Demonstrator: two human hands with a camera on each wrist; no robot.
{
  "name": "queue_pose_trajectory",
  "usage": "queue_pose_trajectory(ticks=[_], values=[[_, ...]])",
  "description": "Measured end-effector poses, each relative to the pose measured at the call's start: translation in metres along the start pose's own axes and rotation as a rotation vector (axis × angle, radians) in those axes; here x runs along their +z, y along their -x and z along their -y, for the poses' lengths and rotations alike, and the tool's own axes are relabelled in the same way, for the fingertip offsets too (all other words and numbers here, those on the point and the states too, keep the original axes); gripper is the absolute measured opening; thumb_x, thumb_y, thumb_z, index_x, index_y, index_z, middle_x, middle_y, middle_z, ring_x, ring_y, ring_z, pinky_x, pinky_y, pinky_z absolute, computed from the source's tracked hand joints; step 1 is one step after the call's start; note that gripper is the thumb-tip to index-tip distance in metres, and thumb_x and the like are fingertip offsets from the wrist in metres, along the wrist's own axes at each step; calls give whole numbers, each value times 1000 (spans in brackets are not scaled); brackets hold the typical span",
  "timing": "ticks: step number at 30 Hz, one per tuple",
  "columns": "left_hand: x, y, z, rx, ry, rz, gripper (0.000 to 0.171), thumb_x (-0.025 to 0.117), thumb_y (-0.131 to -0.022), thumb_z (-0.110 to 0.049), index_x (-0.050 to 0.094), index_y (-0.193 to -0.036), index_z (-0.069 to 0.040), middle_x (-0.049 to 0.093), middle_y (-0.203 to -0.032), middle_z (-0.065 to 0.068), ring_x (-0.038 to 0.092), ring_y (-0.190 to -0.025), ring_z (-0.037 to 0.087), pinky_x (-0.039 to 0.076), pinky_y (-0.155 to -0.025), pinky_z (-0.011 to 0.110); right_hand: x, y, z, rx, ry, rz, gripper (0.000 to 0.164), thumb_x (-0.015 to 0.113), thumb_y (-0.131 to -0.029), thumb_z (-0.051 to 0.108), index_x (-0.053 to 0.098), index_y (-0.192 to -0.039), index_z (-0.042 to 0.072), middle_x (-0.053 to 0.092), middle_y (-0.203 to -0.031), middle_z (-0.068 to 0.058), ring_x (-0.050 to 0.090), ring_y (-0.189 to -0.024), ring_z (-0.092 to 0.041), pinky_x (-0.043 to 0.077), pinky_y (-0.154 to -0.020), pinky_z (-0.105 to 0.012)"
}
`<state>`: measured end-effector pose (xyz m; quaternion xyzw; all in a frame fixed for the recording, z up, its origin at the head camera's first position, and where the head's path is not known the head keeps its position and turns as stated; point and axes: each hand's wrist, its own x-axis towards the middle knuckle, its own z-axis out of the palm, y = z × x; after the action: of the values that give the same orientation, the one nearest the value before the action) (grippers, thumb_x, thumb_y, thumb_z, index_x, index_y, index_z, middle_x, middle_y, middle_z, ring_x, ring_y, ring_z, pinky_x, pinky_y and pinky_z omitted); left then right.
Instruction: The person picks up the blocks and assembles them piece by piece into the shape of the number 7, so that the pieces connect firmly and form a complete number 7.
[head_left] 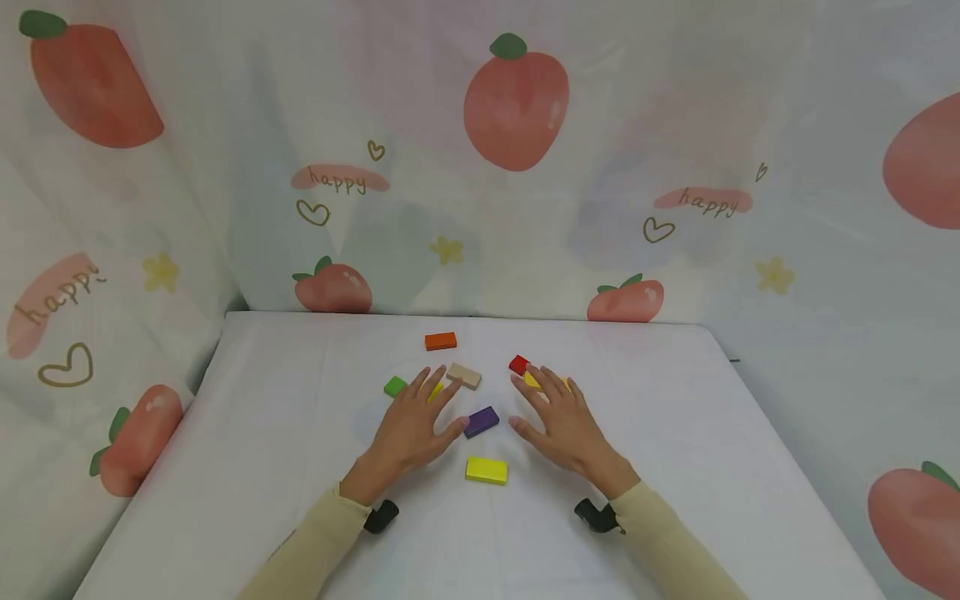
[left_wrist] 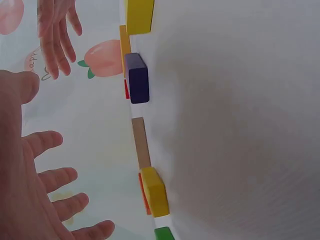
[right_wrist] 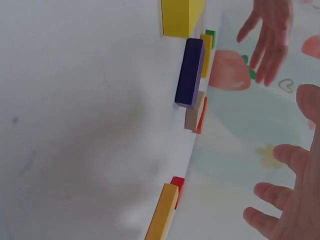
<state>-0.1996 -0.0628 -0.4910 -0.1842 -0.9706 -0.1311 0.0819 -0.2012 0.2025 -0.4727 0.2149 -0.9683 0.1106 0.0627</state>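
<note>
- As my forearms (head_left: 318,533) angle inward, left hand (head_left: 411,427) hovers released, fingers spread.
- Right hand (head_left: 570,429) likewise, released above the worktop (head_left: 187,492).
- Purple block (head_left: 482,422) between them.

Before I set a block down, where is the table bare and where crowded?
Bare: the table from the right hand to its right edge, and left of the green block. Crowded: the middle, around the purple block and beige block, near the left hand.
</note>
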Motion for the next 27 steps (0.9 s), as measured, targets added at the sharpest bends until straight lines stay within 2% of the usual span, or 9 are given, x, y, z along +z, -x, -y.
queue_pose_trajectory(ticks=[4, 11, 16, 19, 24, 27], values=[[3, 3, -1, 0, 25, 15, 67, 50, -95, -58, 36, -153, -28, 30, -162, 3, 29, -149, 30, 34, -115, 52, 3, 5, 2, -8, -33, -14, 66, 51, -96, 54, 33, -154, 29, 32, -160, -6, 29, -147, -33, 22, -115, -64], [11, 6, -3, -6, 57, 38, 68, 53, -94, -56, 36, -153, -25, 33, -160, 3, 33, -147, 29, 41, -110, 53, 12, 12, 7, 6, -168, 4, 62, 52, -97, 50, 36, -153, 28, 37, -157, -4, 35, -144, -32, 28, -114, -62], [13, 6, -6, -4, 80, 39, 68, 57, -93, -53, 38, -152, -23, 37, -158, 3, 37, -145, 28, 40, -110, 51, 15, 17, 11, 20, -244, 10, 59, 52, -98, 48, 39, -151, 25, 41, -155, -5, 37, -143, -32, 32, -111, -62], [12, 6, -8, -11, 109, 61, 68, 58, -93, -52, 37, -152, -23, 38, -158, 3, 37, -145, 26, 40, -112, 49, 15, 21, 15, 51, -332, 30, 58, 52, -98, 47, 41, -150, 23, 42, -154, -6, 38, -142, -33, 31, -111, -64], [13, 5, -11, -61, 245, 118, 68, 63, -92, -47, 38, -151, -23, 41, -156, 4, 39, -143, 27, 40, -111, 50, 15, 24, 22, 143, -536, 86, 56, 55, -98, 43, 44, -148, 19, 44, -152, -5, 42, -140, -31, 32, -112, -62], [15, 4, -12, -116, 365, 155, 68, 67, -91, -45, 40, -150, -23, 43, -154, 5, 41, -142, 27, 40, -110, 52, 16, 24, 26, 179, -606, 98, 54, 57, -98, 38, 46, -147, 18, 48, -149, -4, 47, -135, -30, 37, -110, -59]])
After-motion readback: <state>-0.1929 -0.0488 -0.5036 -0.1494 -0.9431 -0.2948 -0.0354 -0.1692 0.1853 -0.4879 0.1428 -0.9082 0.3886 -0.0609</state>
